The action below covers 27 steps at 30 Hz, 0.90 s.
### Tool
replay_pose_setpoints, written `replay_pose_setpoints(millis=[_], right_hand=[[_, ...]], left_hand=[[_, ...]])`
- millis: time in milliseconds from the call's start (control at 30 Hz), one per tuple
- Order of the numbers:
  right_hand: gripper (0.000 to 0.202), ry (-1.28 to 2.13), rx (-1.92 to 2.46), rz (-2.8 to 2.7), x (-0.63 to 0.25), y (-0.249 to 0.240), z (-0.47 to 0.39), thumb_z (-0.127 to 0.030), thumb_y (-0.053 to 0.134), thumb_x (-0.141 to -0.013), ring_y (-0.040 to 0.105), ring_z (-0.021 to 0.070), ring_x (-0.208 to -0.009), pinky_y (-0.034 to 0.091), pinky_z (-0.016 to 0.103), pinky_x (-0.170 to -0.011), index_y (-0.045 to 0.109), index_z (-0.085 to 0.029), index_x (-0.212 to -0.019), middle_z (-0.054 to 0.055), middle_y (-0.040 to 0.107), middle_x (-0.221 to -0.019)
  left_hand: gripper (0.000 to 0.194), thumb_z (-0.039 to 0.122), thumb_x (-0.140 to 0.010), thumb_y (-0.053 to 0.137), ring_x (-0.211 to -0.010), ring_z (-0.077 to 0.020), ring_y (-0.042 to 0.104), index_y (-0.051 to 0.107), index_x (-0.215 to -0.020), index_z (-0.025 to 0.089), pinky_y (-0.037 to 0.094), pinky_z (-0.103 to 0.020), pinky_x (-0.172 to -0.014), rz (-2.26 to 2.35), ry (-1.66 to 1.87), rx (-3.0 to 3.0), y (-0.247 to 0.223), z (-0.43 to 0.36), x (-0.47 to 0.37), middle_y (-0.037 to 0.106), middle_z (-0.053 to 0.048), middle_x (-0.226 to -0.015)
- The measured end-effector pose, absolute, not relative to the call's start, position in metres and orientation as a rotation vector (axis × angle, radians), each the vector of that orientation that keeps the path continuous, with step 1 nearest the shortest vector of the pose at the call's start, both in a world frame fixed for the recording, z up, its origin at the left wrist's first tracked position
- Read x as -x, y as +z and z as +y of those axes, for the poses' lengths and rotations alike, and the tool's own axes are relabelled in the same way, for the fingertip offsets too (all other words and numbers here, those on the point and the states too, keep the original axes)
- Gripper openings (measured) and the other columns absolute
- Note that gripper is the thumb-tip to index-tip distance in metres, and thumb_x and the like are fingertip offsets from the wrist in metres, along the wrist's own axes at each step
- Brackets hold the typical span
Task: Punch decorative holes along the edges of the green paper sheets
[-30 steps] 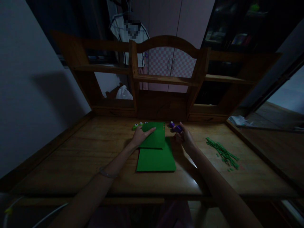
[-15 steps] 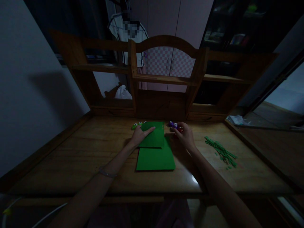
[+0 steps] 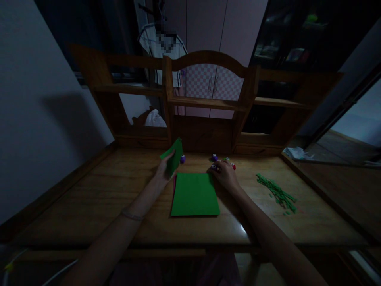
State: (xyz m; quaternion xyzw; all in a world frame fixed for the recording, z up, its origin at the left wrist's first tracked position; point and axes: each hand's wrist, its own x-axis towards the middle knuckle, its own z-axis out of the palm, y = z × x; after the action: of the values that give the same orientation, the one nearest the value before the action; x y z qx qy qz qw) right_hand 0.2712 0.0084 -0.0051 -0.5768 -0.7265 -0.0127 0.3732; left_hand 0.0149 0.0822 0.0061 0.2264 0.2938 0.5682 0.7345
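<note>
My left hand [image 3: 163,169] grips a green sheet [image 3: 176,154], raised and tilted left of the centre. Behind it on the desk sits a purple piece with an eye on top [image 3: 182,159]. A green square sheet [image 3: 195,194] lies flat, with a thin pink edge showing at its left. My right hand [image 3: 226,174] has its fingers pinched on a small purple eyed piece [image 3: 213,167] beyond the flat sheet's top right corner. Close around the fingers are another purple piece [image 3: 214,157], a green one [image 3: 227,159] and a red one [image 3: 233,166].
A pile of thin green strips [image 3: 276,191] with small scraps lies to the right on the wooden desk [image 3: 119,190]. Wooden shelving [image 3: 205,104] stands along the back edge. White crumpled plastic [image 3: 297,153] is at the far right.
My left hand has moved left and lifted the green sheet off the lower one, tilting it. My right hand has shifted slightly left and down, to a purple piece.
</note>
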Motion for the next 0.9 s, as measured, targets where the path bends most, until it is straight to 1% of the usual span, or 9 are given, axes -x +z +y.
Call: replay_pose_setpoints(millis=[133, 267, 400, 467, 533, 633, 733, 800, 900], right_hand=[[0.025, -0.064, 1.473, -1.869, -0.27, -0.005, 0.008, -0.031, 0.062, -0.077, 0.05, 0.025, -0.095, 0.038, 0.037, -0.082, 0.066, -0.024, -0.101, 0.006, 0.066, -0.103], [0.025, -0.062, 1.493, -1.855, -0.272, -0.007, 0.009, -0.033, 0.063, -0.077, 0.05, 0.0263, -0.096, 0.038, 0.04, -0.082, 0.068, -0.024, -0.1, 0.007, 0.066, -0.101], [0.023, -0.047, 1.47, -1.848, -0.272, -0.009, 0.011, -0.035, 0.064, -0.076, 0.05, 0.0268, -0.096, 0.039, 0.041, -0.082, 0.068, -0.025, -0.097, 0.006, 0.067, -0.099], [0.023, -0.041, 1.461, -1.846, -0.271, -0.008, 0.01, -0.035, 0.064, -0.076, 0.05, 0.027, -0.095, 0.039, 0.041, -0.083, 0.068, -0.025, -0.097, 0.006, 0.067, -0.098], [0.023, -0.033, 1.454, -1.827, -0.269, -0.005, 0.009, -0.036, 0.063, -0.077, 0.051, 0.0267, -0.095, 0.039, 0.041, -0.083, 0.068, -0.025, -0.097, 0.006, 0.067, -0.097], [0.023, -0.015, 1.422, -1.739, -0.268, 0.004, 0.005, -0.036, 0.055, -0.083, 0.052, 0.0245, -0.092, 0.039, 0.039, -0.083, 0.066, -0.024, -0.098, 0.006, 0.066, -0.096], [0.026, -0.005, 1.374, -1.573, -0.273, 0.014, 0.002, -0.037, 0.047, -0.088, 0.054, 0.0223, -0.094, 0.04, 0.036, -0.083, 0.065, -0.022, -0.099, 0.007, 0.065, -0.098], [0.029, -0.005, 1.362, -1.416, -0.282, 0.017, 0.003, -0.039, 0.045, -0.088, 0.054, 0.0217, -0.095, 0.04, 0.034, -0.082, 0.065, -0.021, -0.099, 0.008, 0.064, -0.099], [0.034, 0.025, 1.354, -1.162, -0.298, 0.014, 0.009, -0.043, 0.043, -0.087, 0.056, 0.0205, -0.091, 0.041, 0.033, -0.08, 0.064, -0.018, -0.099, 0.008, 0.065, -0.097]], left_hand=[[0.004, 0.016, -0.079, 0.062, -0.053, -0.0093, 0.062, 0.063, -0.082, 0.016, 0.052, -0.019, -0.051, 0.429, 1.28, -0.389, 0.003, 0.086, -0.009, 0.067, 0.0, -0.067], [0.004, 0.017, -0.082, 0.058, -0.052, -0.0091, 0.061, 0.062, -0.081, 0.015, 0.051, -0.019, -0.051, 0.426, 1.312, -0.308, 0.006, 0.085, -0.008, 0.064, 0.0, -0.064], [0.019, 0.017, -0.089, 0.044, -0.052, -0.0088, 0.059, 0.061, -0.081, 0.016, 0.05, -0.021, -0.053, 0.395, 1.323, -0.233, 0.008, 0.075, -0.004, 0.059, 0.001, -0.059], [0.028, 0.017, -0.092, 0.036, -0.048, -0.0095, 0.056, 0.061, -0.08, 0.017, 0.049, -0.022, -0.05, 0.395, 1.355, -0.237, 0.006, 0.069, -0.002, 0.055, 0.002, -0.055], [0.034, 0.014, -0.092, 0.03, -0.042, -0.0092, 0.05, 0.06, -0.079, 0.018, 0.045, -0.022, -0.047, 0.386, 1.401, -0.261, 0.002, 0.065, -0.001, 0.05, 0.003, -0.05], [0.042, 0.008, -0.092, 0.023, -0.034, -0.0061, 0.04, 0.061, -0.076, 0.019, 0.041, -0.019, -0.045, 0.284, 1.456, -0.304, 0.0, 0.068, 0.003, 0.039, 0.005, -0.042], [0.045, 0.008, -0.092, 0.021, -0.029, -0.0039, 0.031, 0.062, -0.078, 0.019, 0.04, -0.017, -0.048, 0.246, 1.518, -0.38, 0.008, 0.074, 0.009, 0.032, 0.007, -0.037], [0.043, 0.01, -0.093, 0.023, -0.028, -0.003, 0.028, 0.063, -0.081, 0.021, 0.04, -0.016, -0.05, 0.259, 1.574, -0.434, 0.016, 0.076, 0.014, 0.029, 0.009, -0.036], [0.038, 0.012, -0.092, 0.029, -0.026, -0.0036, 0.026, 0.064, -0.084, 0.024, 0.039, -0.016, -0.049, 0.361, 1.6, -0.499, 0.026, 0.075, 0.018, 0.025, 0.01, -0.034]])
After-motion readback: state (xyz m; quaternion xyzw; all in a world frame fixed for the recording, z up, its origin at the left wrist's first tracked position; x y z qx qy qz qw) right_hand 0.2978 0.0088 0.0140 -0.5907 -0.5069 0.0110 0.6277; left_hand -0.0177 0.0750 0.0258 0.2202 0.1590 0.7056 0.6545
